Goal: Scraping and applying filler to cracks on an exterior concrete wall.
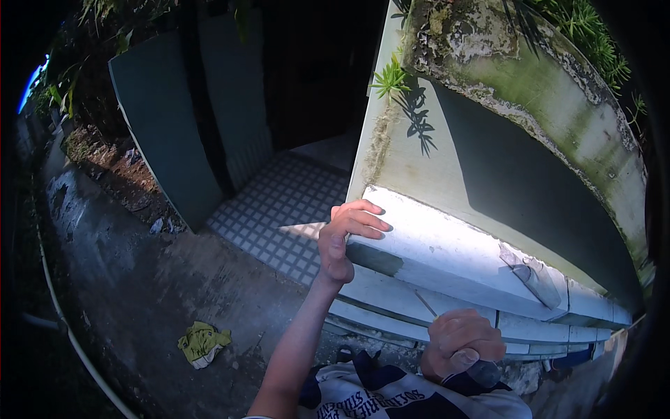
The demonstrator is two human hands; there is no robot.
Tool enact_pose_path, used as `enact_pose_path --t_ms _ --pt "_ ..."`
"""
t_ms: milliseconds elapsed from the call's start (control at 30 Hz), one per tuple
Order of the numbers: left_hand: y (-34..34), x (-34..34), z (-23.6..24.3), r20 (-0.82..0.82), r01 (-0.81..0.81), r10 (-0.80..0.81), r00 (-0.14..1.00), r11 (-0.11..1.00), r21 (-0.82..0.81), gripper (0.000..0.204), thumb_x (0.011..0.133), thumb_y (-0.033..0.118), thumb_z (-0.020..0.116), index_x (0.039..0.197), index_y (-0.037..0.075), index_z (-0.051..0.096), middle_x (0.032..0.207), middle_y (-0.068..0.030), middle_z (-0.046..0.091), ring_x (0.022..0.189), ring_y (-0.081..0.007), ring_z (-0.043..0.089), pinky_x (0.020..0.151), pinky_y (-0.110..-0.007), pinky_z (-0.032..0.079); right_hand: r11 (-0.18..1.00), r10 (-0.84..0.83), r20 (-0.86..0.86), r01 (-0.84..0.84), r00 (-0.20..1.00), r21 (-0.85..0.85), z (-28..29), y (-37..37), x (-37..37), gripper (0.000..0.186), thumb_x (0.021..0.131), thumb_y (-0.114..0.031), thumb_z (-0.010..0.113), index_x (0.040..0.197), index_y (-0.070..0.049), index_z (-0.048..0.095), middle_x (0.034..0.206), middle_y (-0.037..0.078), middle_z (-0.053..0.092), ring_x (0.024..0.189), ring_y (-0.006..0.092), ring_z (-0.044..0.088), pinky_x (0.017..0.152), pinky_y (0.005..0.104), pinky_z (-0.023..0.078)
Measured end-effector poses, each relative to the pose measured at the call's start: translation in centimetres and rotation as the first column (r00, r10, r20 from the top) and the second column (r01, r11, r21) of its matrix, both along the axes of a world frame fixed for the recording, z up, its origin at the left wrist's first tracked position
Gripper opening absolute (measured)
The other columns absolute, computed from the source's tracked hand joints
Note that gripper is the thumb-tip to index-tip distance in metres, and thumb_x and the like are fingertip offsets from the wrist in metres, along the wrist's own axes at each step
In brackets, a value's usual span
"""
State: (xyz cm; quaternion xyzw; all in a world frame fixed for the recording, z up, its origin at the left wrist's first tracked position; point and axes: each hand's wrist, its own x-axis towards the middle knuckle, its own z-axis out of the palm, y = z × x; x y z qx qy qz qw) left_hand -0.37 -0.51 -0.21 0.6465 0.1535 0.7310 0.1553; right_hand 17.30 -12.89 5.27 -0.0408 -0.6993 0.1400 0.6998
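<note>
My left hand (340, 241) rests at the left corner of a white ledge (440, 241), fingers stretched over its top and thumb apart, holding nothing. Lower right, close to my body, my right hand (462, 342) is closed round a tool with a thin shaft (425, 304). The shaft points up and left toward the ledge's front; my fingers hide most of the handle, so its exact kind does not show. Toward the ledge's right part lies a flat grey object (532, 276), perhaps a folded cloth or a blade; I cannot tell which.
Below the ledge run pale stepped slabs (391, 307). A mossy curved wall (551, 91) rises behind it, with a green plant (391, 78) at its corner. Left are a tiled floor (262, 209), a grey-green panel (164, 133) and a yellow-green cloth (204, 343) on the ground.
</note>
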Motion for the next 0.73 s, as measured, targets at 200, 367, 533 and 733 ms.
enact_pose_path --t_ms 200,367,533,733 --pt "0.0 -0.2 -0.4 -0.009 -0.003 0.003 1.0 1.0 0.005 0.063 0.104 0.046 0.019 0.084 0.008 0.065 0.092 -0.0076 0.074 0.105 -0.0273 0.063 0.096 -0.04 0.038 0.982 -0.087 0.081 0.099 0.993 -0.163 -0.1 1.3 -0.9 0.026 0.102 -0.024 0.054 0.087 -0.008 0.039 0.049 0.002 0.047 0.035 0.0112 0.042 0.033 0.0289 0.04" --pt "-0.2 0.2 0.0 0.0 -0.003 0.003 1.0 1.0 0.023 0.063 0.104 0.046 0.019 0.084 0.008 0.065 0.092 -0.0077 0.074 0.105 -0.0275 0.063 0.097 -0.04 0.037 0.968 -0.122 0.109 0.142 0.987 -0.208 0.8 0.8 -1.0 0.031 0.102 -0.026 0.054 0.081 -0.007 0.04 0.047 0.003 0.048 0.036 0.0128 0.045 0.035 0.0301 0.042" --pt "-0.2 0.1 0.2 0.001 0.005 -0.005 1.0 1.0 0.0 0.063 0.104 0.047 0.02 0.084 0.008 0.065 0.091 -0.0079 0.074 0.105 -0.0276 0.063 0.097 -0.04 0.037 0.993 -0.054 0.099 0.064 0.994 -0.098 0.7 1.4 -0.7 0.033 0.101 -0.027 0.055 0.08 -0.008 0.039 0.049 0.002 0.048 0.036 0.0128 0.045 0.034 0.0309 0.043" --pt "-0.5 0.0 -0.3 -0.008 0.02 -0.02 1.0 1.0 -0.025 0.064 0.104 0.048 0.02 0.085 0.008 0.066 0.093 -0.0085 0.074 0.107 -0.0276 0.063 0.098 -0.04 0.036 0.999 -0.008 -0.013 0.008 1.0 -0.036 -0.2 0.8 -0.7 0.035 0.1 -0.03 0.056 0.084 -0.007 0.036 0.048 0.002 0.047 0.033 0.0127 0.045 0.03 0.0257 0.043"
